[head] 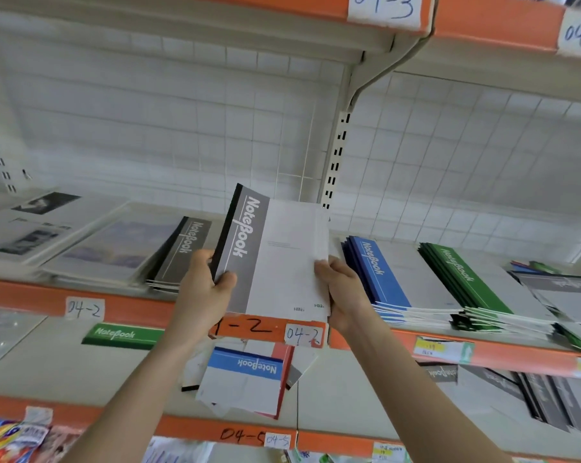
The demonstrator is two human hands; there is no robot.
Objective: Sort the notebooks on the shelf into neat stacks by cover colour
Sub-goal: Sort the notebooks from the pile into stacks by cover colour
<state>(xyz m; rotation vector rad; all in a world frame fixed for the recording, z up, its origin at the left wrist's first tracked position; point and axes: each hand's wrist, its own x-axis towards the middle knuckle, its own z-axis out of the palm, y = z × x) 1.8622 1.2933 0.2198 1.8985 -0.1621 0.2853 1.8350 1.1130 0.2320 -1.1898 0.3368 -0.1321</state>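
Both hands hold a small bundle of grey-and-white notebooks [275, 255] upright above the front edge of the middle shelf [31, 295]. My left hand [205, 282] grips the black spine side with the thumb on the cover. My right hand [340, 289] grips the white right edge. Behind on the left lies a grey notebook stack [182, 252]. To the right lie a blue stack [379, 279], a green stack [466, 282] and, at the far right, a mixed pile with grey covers [559, 289].
White booklets and picture-cover pads [82, 242] fill the shelf's left part. On the lower shelf lie a green notebook [122, 335], a loose heap with a blue and a red notebook [245, 379], and grey notebooks [533, 396]. An upper shelf [215, 8] hangs overhead.
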